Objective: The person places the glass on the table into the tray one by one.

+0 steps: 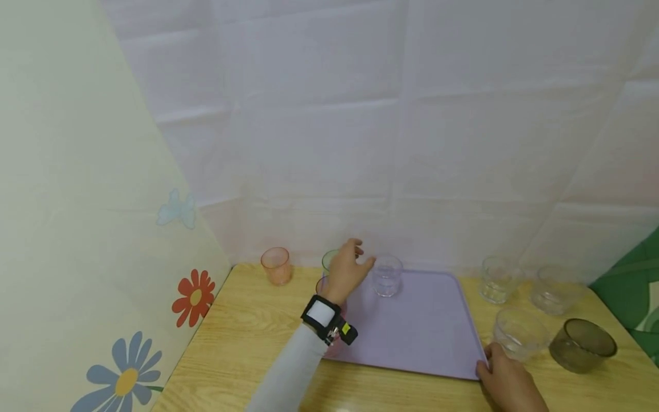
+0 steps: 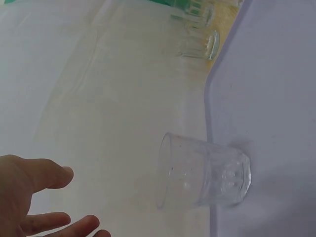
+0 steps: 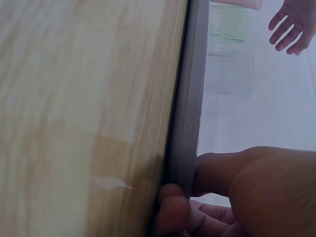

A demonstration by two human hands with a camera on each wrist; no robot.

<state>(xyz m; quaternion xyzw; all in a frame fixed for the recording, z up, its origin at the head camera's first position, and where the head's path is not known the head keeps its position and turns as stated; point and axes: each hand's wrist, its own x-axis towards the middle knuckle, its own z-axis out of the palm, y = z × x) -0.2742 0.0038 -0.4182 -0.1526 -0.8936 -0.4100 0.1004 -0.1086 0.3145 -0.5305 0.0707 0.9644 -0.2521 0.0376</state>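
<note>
A purple tray lies on the wooden table. Above its back left part my left hand hovers with fingers spread, holding nothing. Just right of that hand, a clear glass stands upright on the tray; the left wrist view shows a gap between the fingers and this glass. Partly hidden behind the hand and wrist are a green glass and a pink glass. At the tray's front right corner my right hand grips the rim between thumb and fingers.
An orange glass stands at the table's back left. Right of the tray are several clear glass vessels, including a tumbler and a bowl, plus a brown glass bowl. A white sheet hangs behind the table.
</note>
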